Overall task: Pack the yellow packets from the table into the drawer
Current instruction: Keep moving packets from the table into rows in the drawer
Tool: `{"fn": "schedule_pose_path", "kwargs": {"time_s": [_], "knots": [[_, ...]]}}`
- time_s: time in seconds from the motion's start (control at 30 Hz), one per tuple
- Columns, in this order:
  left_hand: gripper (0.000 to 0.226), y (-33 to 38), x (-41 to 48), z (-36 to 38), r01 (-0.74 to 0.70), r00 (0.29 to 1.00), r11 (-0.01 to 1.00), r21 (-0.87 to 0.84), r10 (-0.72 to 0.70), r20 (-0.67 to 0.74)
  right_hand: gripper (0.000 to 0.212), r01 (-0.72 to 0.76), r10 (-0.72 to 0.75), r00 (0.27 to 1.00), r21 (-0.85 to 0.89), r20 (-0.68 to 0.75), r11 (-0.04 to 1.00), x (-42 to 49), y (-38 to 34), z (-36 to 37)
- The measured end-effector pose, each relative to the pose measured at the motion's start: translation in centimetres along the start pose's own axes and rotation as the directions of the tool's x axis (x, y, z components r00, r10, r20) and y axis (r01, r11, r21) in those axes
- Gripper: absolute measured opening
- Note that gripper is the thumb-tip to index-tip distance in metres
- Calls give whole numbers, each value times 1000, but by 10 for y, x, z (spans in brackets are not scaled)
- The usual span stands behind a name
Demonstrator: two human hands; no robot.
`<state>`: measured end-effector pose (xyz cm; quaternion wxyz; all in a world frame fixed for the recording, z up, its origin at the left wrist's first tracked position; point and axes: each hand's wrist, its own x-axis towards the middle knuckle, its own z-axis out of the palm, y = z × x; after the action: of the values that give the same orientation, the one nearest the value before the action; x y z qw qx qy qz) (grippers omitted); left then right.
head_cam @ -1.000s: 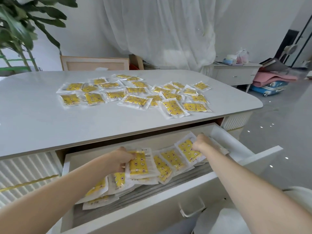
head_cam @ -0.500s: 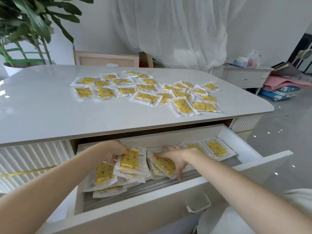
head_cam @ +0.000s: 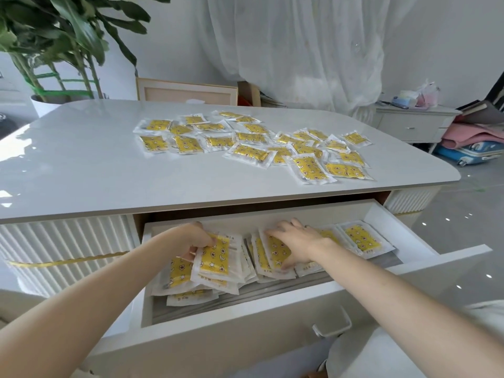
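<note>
Loosely overlapped, clear-edged yellow packets point(head_cam: 361, 238), star-printed, lie in the drawer point(head_cam: 403, 230).

Left hand point(head_cam: 199, 240) curled, gripping a packet point(head_cam: 214, 259), right hand point(head_cam: 298, 241) spread flat, palm down, fingers straight

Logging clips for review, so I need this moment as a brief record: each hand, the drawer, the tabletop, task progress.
Left hand: grips top packet of the left pile
Right hand: fingers spread, pressing on middle packets
Drawer: pulled open, packets across its floor
Table: many loose packets lie on top
Progress: partly packed
</note>
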<state>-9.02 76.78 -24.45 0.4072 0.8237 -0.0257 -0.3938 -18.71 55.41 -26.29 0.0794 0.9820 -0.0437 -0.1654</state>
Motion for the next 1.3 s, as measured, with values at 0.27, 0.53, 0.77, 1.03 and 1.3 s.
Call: {"fn": "schedule_pose_path", "kwargs": {"time_s": [0.27, 0.53, 0.77, 1.03, 1.3], "knots": [[14, -7, 1, -1, 29, 999, 998, -60, -30, -19, 73, 31, -41, 996, 127, 78, 991, -1, -14, -4], [20, -9, -1, -1, 44, 999, 936, -349, -31, 43, 35, -70, 100, 995, 762, 6, 644, 4, -51, -23], [30, -14, -9, -5, -62, 995, 912, -406, 23, -100, 35, -181, 222, 967, 949, 123, 260, 11, -58, -29], [25, -43, -2, -31, -246, 836, 926, 285, 352, -420, 19, -248, 326, 935, 919, 143, 308, 23, -39, -20], [47, -41, -19, -13, 147, 789, 164, 975, 575, -215, 34, -350, 341, 914, 851, 220, 391, 26, -34, -15]]}}
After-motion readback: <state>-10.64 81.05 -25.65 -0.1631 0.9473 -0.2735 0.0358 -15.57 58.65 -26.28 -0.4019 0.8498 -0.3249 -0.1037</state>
